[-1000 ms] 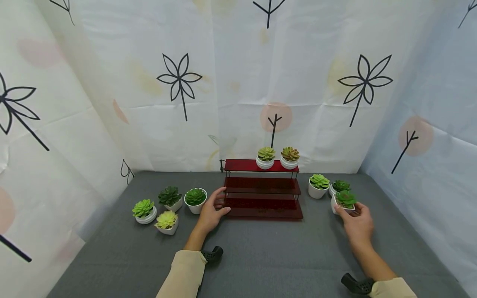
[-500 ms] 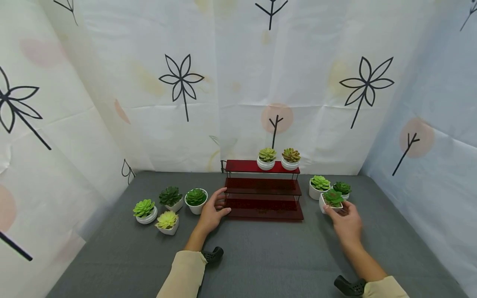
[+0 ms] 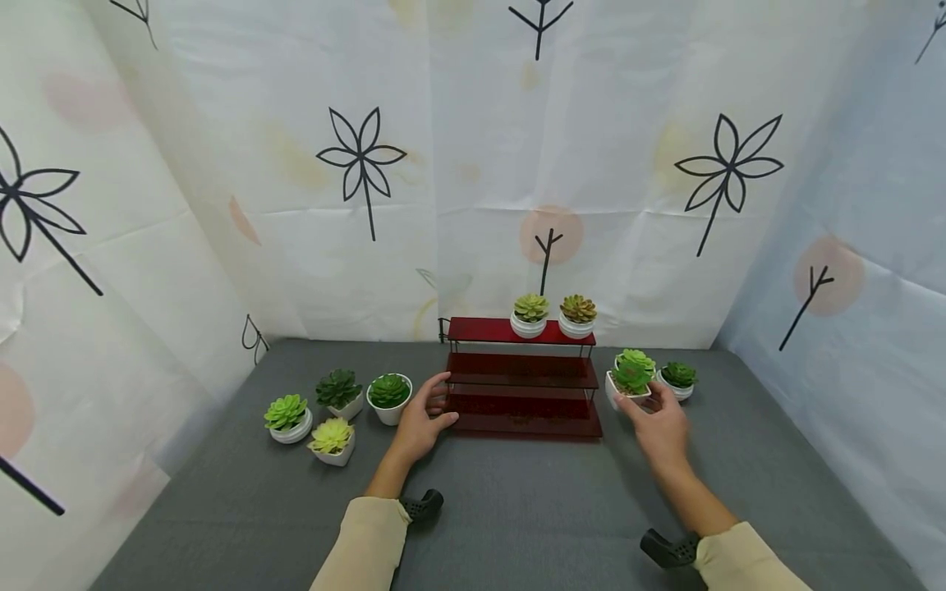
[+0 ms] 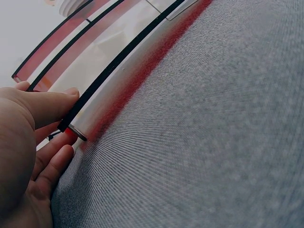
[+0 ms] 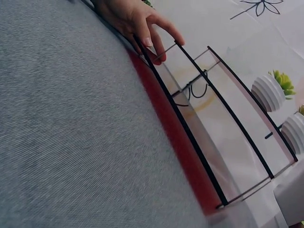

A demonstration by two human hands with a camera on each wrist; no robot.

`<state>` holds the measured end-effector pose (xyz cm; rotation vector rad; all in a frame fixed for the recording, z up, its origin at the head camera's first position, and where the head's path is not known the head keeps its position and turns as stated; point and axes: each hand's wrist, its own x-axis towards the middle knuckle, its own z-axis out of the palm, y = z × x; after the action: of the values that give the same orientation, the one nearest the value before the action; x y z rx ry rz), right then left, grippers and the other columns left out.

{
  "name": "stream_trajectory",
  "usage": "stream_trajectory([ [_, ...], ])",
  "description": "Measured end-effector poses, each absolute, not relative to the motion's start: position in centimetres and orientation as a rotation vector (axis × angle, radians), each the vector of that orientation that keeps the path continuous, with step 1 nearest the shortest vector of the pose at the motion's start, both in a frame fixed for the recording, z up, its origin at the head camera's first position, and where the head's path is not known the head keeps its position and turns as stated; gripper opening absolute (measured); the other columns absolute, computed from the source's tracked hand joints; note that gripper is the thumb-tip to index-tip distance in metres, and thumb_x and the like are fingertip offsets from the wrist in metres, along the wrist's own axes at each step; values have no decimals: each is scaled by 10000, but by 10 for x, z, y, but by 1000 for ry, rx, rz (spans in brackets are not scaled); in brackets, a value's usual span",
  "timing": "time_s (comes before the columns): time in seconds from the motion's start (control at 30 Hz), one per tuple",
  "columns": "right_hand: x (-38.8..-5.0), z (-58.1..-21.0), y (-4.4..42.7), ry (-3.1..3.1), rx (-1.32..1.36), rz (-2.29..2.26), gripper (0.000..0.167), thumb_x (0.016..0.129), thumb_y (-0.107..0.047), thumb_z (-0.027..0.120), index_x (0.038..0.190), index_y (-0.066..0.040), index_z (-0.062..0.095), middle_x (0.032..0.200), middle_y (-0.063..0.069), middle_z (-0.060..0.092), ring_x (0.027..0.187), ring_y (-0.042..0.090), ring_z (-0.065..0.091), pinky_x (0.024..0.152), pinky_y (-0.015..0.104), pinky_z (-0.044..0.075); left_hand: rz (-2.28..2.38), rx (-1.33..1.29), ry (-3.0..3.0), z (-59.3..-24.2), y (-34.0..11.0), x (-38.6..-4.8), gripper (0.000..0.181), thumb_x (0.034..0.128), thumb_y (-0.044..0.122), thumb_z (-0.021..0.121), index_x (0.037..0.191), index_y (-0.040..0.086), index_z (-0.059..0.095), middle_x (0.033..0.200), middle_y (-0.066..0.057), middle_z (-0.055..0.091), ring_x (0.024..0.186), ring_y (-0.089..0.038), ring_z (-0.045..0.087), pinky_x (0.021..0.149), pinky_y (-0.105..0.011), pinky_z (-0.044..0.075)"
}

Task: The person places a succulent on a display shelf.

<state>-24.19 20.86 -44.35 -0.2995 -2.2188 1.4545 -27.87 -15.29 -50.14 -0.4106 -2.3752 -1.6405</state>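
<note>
A three-tier dark red display shelf [image 3: 523,371] stands at the back middle of the table. My left hand [image 3: 423,414] grips its left end; in the left wrist view the thumb [image 4: 52,105] lies over the lowest tier's black edge and fingers curl beneath. My right hand [image 3: 661,427] pinches a green succulent in a white pot [image 3: 631,377], held off the shelf's right end. It partly covers a lighter green potted succulent [image 3: 637,359] behind it. Two potted succulents, one pale green [image 3: 530,316] and one brownish [image 3: 577,316], sit on the top tier.
Left of the shelf stand several white-potted succulents, among them a dark green one [image 3: 388,398] near my left hand and a yellow-green one [image 3: 332,441]. Another dark green succulent [image 3: 677,379] stands at the right. Patterned cloth walls [image 3: 473,271] enclose the grey table [image 3: 532,509].
My right hand has carried the green succulent leftward toward the shelf, past the dark green pot and in front of the lighter green one. The left hand has stayed at the shelf.
</note>
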Motion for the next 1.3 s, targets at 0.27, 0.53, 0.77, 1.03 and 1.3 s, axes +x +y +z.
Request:
stream_trajectory([
  [0.27,-256,-436,199,-2217,-232,1495,613,834,-146,766,1339,71,495,1175,262,590,1076,335,562,670,81,360,-1638,-407,-2381,-501,-153,-279,688,844,-7,731,1444,197,463,1275,-153,588,1056,-301,590,923,-475,458],
  [0.53,-264,-433,192,-2267,-199,1492,656,847,-166,754,1378,72,452,1251,275,558,1143,356,539,837,315,421,-1643,-404,-2383,-500,-153,-281,692,841,-13,732,1441,208,467,1273,-143,589,1055,-292,589,923,-468,460],
  [0.77,-273,-434,186,-2313,-186,1556,657,863,-177,745,1396,49,434,1315,256,532,1188,337,519,895,389,426,-1644,-407,-2385,-501,-153,-280,690,840,-13,734,1444,185,465,1277,-152,586,1058,-300,588,924,-476,459],
  [1.03,-279,-429,179,-2299,-166,1683,614,867,-136,731,1357,45,408,1296,269,549,1176,296,509,832,273,406,-1637,-404,-2390,-502,-153,-279,691,844,-7,733,1446,196,461,1281,-150,582,1075,-304,586,935,-474,456],
  [1.3,-278,-424,173,-2401,-87,1520,567,866,-174,747,1332,37,502,1226,280,565,1168,366,512,945,484,413,-1642,-406,-2386,-501,-153,-278,693,842,-7,735,1444,201,462,1281,-148,581,1075,-303,585,936,-476,457],
])
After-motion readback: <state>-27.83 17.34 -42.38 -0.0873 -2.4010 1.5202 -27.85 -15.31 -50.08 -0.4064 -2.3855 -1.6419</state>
